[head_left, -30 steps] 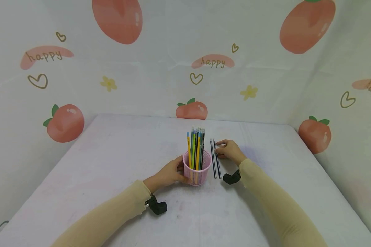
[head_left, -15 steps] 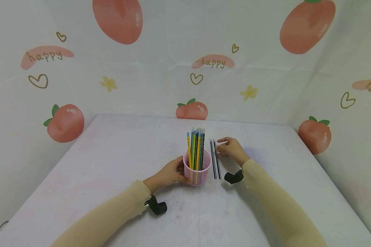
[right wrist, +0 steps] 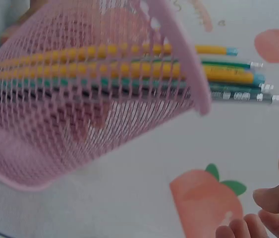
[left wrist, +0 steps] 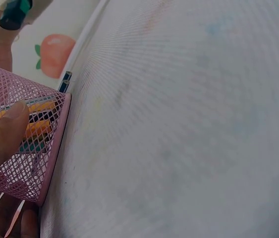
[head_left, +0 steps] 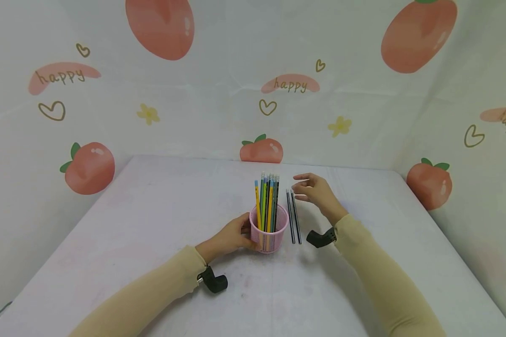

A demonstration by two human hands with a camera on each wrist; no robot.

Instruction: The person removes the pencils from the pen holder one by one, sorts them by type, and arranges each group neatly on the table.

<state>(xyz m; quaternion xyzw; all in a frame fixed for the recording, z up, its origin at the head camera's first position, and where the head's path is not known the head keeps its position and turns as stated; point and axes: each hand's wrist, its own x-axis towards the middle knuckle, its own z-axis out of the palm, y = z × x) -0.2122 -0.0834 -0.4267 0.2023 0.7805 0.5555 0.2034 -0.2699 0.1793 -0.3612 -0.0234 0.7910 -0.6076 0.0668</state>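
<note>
A pink mesh pencil cup [head_left: 275,241] stands upright with several pencils [head_left: 264,210] in it, yellow, green and dark. My left hand [head_left: 225,239] grips it from the left, thumb on the near side and fingers behind, as the left wrist view shows. Two dark pencils [head_left: 296,217] lie side by side on the table just right of the cup. Over their far ends hovers my right hand [head_left: 318,193], fingers loosely spread and holding nothing. In the right wrist view, its thumb [right wrist: 278,198] and fingertips appear apart at the lower right corner.
A pale cloth covers the table [head_left: 173,201]. Behind it hangs a white backdrop [head_left: 219,117] printed with peaches, hearts and flowers, continuing along both sides. Black wrist cameras [head_left: 214,281] sit below each sleeve cuff.
My right hand has lifted off the two dark pencils and moved away toward the back, its fingers spreading. The left hand, the cup and the pencils have stayed put.
</note>
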